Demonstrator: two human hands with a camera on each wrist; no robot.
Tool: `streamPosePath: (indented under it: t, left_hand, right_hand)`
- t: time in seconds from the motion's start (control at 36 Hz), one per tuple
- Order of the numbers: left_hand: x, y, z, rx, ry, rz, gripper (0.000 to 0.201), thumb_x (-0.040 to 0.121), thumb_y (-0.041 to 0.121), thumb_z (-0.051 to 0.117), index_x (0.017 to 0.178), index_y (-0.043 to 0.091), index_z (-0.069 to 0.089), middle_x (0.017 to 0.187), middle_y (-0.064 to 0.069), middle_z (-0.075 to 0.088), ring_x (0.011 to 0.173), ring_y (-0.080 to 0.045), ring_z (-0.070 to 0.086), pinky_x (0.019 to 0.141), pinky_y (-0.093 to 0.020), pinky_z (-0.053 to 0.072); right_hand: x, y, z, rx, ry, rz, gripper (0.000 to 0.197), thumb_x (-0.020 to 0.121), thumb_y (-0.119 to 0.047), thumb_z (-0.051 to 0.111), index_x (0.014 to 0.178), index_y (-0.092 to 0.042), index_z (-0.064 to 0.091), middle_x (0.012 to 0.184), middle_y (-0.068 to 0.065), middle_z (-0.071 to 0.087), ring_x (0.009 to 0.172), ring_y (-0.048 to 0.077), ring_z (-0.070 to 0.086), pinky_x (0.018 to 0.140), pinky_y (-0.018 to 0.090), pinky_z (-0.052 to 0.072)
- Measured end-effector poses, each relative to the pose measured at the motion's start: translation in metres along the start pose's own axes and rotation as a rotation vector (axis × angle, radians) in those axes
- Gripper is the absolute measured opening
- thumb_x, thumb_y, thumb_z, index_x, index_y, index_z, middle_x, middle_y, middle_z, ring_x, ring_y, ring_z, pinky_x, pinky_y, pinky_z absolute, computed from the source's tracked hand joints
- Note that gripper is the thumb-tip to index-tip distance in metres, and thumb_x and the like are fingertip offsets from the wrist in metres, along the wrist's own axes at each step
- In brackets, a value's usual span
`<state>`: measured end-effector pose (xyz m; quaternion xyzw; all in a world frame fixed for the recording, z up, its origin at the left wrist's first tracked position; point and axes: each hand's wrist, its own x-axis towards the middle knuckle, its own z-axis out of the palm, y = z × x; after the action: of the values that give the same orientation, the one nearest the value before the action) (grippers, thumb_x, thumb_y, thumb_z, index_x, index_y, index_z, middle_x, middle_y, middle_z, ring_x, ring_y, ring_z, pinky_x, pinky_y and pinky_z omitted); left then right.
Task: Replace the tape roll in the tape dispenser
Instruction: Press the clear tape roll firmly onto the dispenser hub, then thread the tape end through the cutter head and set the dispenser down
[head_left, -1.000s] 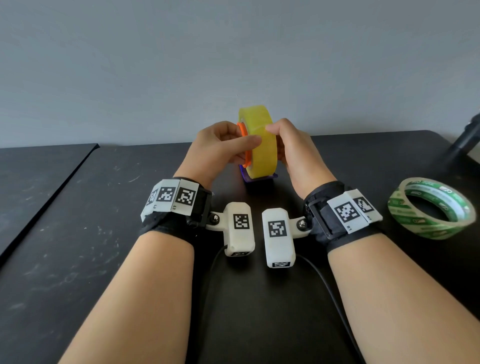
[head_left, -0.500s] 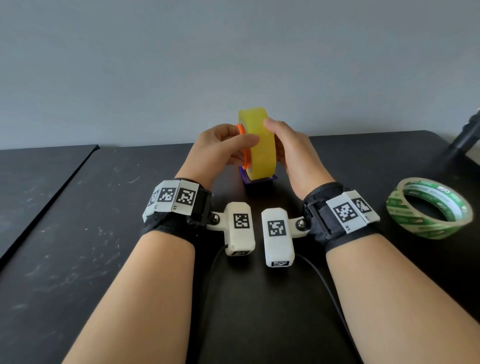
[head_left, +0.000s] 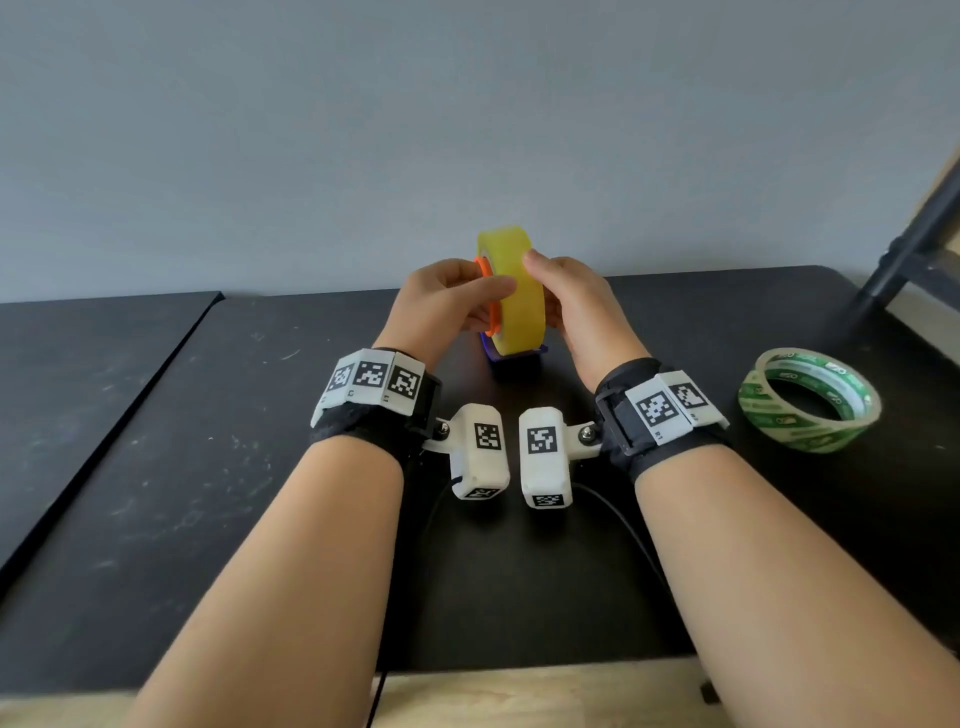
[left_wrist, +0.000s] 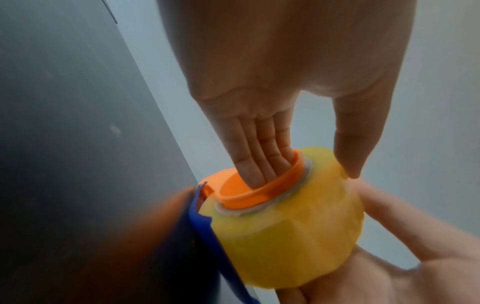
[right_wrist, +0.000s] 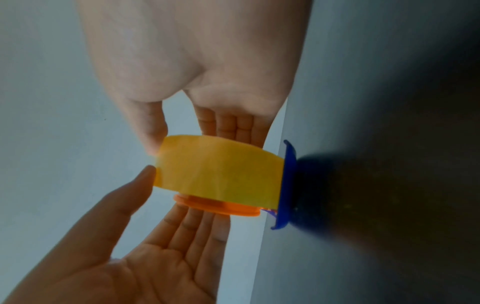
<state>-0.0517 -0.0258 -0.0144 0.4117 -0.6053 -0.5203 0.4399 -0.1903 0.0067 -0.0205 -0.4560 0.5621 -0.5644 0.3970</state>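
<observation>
The yellow tape roll (head_left: 511, 291) stands on edge between both hands, above the black table (head_left: 156, 493), with its lower rim sitting in the blue tape dispenser (head_left: 514, 356) directly beneath the grip. An orange hub (left_wrist: 259, 191) pokes out of the roll's centre on the left-hand side.

The left hand (head_left: 447, 306) has its fingers (left_wrist: 262, 152) straight and pressed together, tips pushed into the open mouth of the hub, while its thumb lies across the roll's outer band. The right hand (head_left: 576, 306) holds the roll from the opposite face: its thumb (right_wrist: 153, 127) presses the band near the top and its fingers reach behind the roll's far side, so the roll is pinched between thumb and fingers.

In the right wrist view the dispenser's blue edge (right_wrist: 285, 185) touches the roll on the side nearest the table.

Off to the right of the grip, well apart from it, a green-and-white tape roll (head_left: 810, 400) lies flat on the table. Behind the hands rises a plain grey wall (head_left: 467, 130).
</observation>
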Motion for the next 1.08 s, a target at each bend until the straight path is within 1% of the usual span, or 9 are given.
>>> streamPosePath:
  t: [0.22, 0.33, 0.39, 0.53, 0.67, 0.81, 0.89, 0.97, 1.08]
  left_hand:
    - [-0.015, 0.003, -0.002, -0.004, -0.036, -0.038, 0.023, 0.083, 0.017, 0.073, 0.098, 0.001, 0.066, 0.088, -0.019, 0.068, 0.072, -0.022, 0.065, 0.068, -0.021, 0.058]
    - [-0.023, 0.004, -0.003, 0.012, -0.042, -0.052, 0.032, 0.082, 0.018, 0.073, 0.105, -0.003, 0.066, 0.089, -0.017, 0.067, 0.077, -0.024, 0.064, 0.07, -0.022, 0.057]
    - [-0.028, 0.006, -0.004, 0.018, -0.048, -0.06, 0.031, 0.083, 0.017, 0.072, 0.106, -0.003, 0.066, 0.089, -0.016, 0.066, 0.078, -0.024, 0.063, 0.073, -0.024, 0.057]
    - [-0.038, 0.009, -0.004, 0.016, -0.053, -0.088, 0.029, 0.081, 0.017, 0.073, 0.104, -0.001, 0.07, 0.091, -0.016, 0.067, 0.081, -0.026, 0.062, 0.091, -0.041, 0.054]
    - [-0.046, 0.01, -0.005, 0.01, -0.048, -0.108, 0.03, 0.08, 0.015, 0.073, 0.105, -0.001, 0.07, 0.091, -0.016, 0.067, 0.081, -0.025, 0.062, 0.093, -0.041, 0.054]
    - [-0.053, 0.008, -0.008, 0.042, -0.085, -0.08, 0.034, 0.079, 0.016, 0.075, 0.109, -0.001, 0.07, 0.108, -0.027, 0.069, 0.085, -0.025, 0.066, 0.092, -0.038, 0.056]
    - [-0.054, 0.008, -0.008, 0.06, -0.095, -0.075, 0.035, 0.079, 0.017, 0.076, 0.109, 0.0, 0.07, 0.113, -0.028, 0.067, 0.085, -0.023, 0.066, 0.087, -0.033, 0.058]
    - [-0.054, 0.006, -0.008, 0.076, -0.11, -0.08, 0.035, 0.08, 0.018, 0.076, 0.109, -0.001, 0.07, 0.107, -0.025, 0.068, 0.084, -0.021, 0.066, 0.078, -0.027, 0.058]
    - [-0.055, 0.007, -0.007, 0.076, -0.124, -0.084, 0.038, 0.081, 0.014, 0.075, 0.111, -0.008, 0.066, 0.096, -0.015, 0.066, 0.081, -0.019, 0.065, 0.078, -0.027, 0.06]
  right_hand:
    - [-0.013, -0.003, -0.011, 0.003, 0.061, -0.051, 0.033, 0.088, -0.033, 0.07, 0.108, -0.007, 0.062, 0.108, 0.016, 0.07, 0.083, 0.023, 0.073, 0.07, 0.03, 0.061]
    - [-0.026, -0.007, -0.012, -0.041, 0.107, -0.134, 0.033, 0.085, -0.029, 0.072, 0.113, -0.013, 0.063, 0.104, 0.011, 0.071, 0.099, 0.026, 0.071, 0.086, 0.042, 0.06]
    - [-0.033, -0.01, -0.013, -0.087, 0.131, -0.192, 0.027, 0.083, -0.028, 0.073, 0.109, -0.022, 0.066, 0.102, 0.008, 0.072, 0.099, 0.022, 0.069, 0.09, 0.041, 0.057]
    - [-0.047, -0.02, -0.016, -0.256, 0.115, -0.343, 0.022, 0.085, -0.016, 0.071, 0.106, -0.02, 0.075, 0.093, -0.01, 0.07, 0.082, 0.0, 0.065, 0.081, 0.014, 0.05]
    - [-0.055, -0.02, -0.014, -0.459, 0.095, -0.458, 0.022, 0.083, -0.009, 0.072, 0.104, -0.014, 0.077, 0.101, -0.002, 0.068, 0.092, 0.014, 0.069, 0.089, 0.025, 0.054]
    - [-0.06, -0.018, -0.017, -0.54, 0.14, -0.538, 0.013, 0.085, -0.011, 0.071, 0.094, -0.013, 0.079, 0.094, -0.001, 0.069, 0.082, 0.007, 0.061, 0.075, 0.008, 0.045]
    - [-0.062, -0.019, -0.017, -0.57, 0.147, -0.552, 0.01, 0.085, -0.012, 0.071, 0.09, -0.012, 0.079, 0.094, 0.002, 0.07, 0.082, 0.009, 0.06, 0.076, 0.016, 0.047]
    - [-0.063, -0.019, -0.016, -0.586, 0.153, -0.552, 0.009, 0.085, -0.012, 0.07, 0.089, -0.011, 0.078, 0.095, 0.004, 0.066, 0.081, 0.01, 0.057, 0.074, 0.016, 0.045]
    - [-0.064, -0.019, -0.015, -0.58, 0.161, -0.527, 0.009, 0.087, -0.011, 0.068, 0.088, -0.008, 0.077, 0.096, 0.006, 0.064, 0.081, 0.011, 0.055, 0.073, 0.019, 0.041]
